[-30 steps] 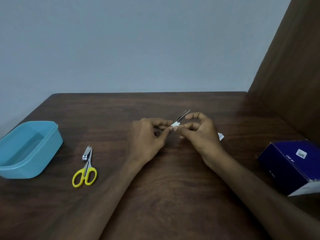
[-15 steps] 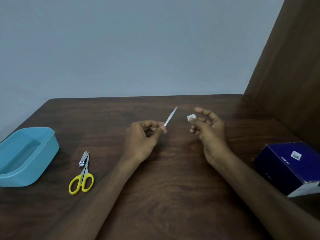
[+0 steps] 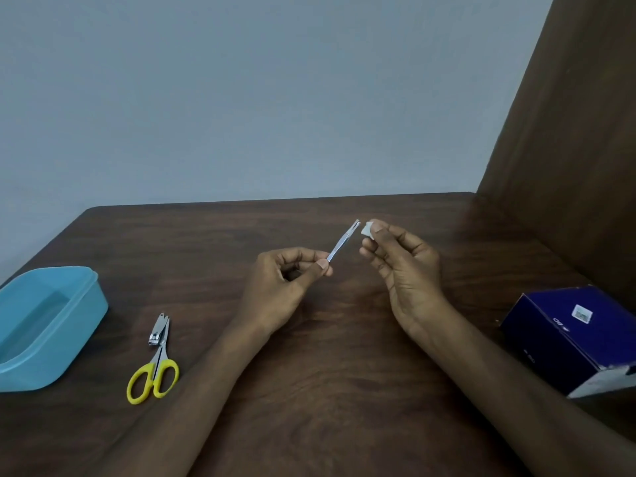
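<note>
Left grip: the left hand (image 3: 275,287), at frame centre, pinched the lower end of the tweezers (image 3: 342,245) between thumb and forefinger, with the other fingers curled under.
Tweezers: held above the table, they slanted up toward the upper right; the two tips stood slightly apart and held nothing.
Right grip: the right hand (image 3: 406,266), just right of centre, pinched a small white scrap (image 3: 366,229) between thumb tip and forefinger, the remaining fingers loosely bent.
Scrap: held in the air just beside the tweezer tips; whether it touched them could not be told.
Table (image 3: 344,390): dark wood, filling the lower half of the frame under both forearms.
Lower left: yellow-handled scissors (image 3: 155,376) lay with a nail clipper (image 3: 159,330) against the blades; a blue tub (image 3: 44,325) sat at the left edge.
Lower right: a dark blue box (image 3: 578,339) at the frame edge, below a brown panel (image 3: 568,149).
Risk, drop: the scrap was small and held only at the fingertips, so a loosened pinch would likely let it fall to the table.
Risk, miss: the tips were barely parted, so closing them off-line would probably push the scrap aside instead of catching it.
Risk, slip: the low hold on the tweezers gave little control of the tips, and a twist could turn them off the scrap.
</note>
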A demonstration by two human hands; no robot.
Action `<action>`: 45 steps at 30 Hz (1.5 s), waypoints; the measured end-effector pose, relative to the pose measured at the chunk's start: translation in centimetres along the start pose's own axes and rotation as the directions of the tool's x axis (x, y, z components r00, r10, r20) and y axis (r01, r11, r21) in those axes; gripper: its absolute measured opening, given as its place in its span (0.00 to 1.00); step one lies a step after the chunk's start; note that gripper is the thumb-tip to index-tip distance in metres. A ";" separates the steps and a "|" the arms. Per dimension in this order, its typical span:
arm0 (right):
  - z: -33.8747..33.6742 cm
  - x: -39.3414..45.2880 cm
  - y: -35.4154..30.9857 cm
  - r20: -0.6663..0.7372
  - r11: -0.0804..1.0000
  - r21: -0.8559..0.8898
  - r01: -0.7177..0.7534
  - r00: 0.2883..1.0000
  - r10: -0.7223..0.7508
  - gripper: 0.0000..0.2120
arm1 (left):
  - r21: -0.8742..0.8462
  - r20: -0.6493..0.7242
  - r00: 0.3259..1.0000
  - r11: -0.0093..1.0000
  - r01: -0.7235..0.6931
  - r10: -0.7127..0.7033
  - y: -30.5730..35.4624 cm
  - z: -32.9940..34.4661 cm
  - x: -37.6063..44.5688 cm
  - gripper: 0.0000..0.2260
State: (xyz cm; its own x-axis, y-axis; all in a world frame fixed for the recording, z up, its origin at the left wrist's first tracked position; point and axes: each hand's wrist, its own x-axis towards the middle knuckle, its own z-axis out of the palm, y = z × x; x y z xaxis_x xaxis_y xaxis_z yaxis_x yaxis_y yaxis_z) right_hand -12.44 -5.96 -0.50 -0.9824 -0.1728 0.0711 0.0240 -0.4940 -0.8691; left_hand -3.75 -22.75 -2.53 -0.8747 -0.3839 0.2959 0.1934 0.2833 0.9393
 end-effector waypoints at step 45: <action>0.5 -1.1 1.5 0.099 0.988 -0.056 -0.145 0.984 0.150 0.02 | 0.008 0.061 0.996 0.998 -0.060 0.060 0.7 -0.2 -0.4 0.03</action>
State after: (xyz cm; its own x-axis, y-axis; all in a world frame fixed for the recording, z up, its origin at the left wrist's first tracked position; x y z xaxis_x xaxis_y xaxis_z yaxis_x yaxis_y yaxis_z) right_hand -11.26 -6.96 -1.63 -0.9444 -0.3285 -0.0119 0.1558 -0.4155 -0.8962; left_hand -3.19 -22.59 -1.98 -0.8872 -0.3119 0.3401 0.2419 0.3133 0.9183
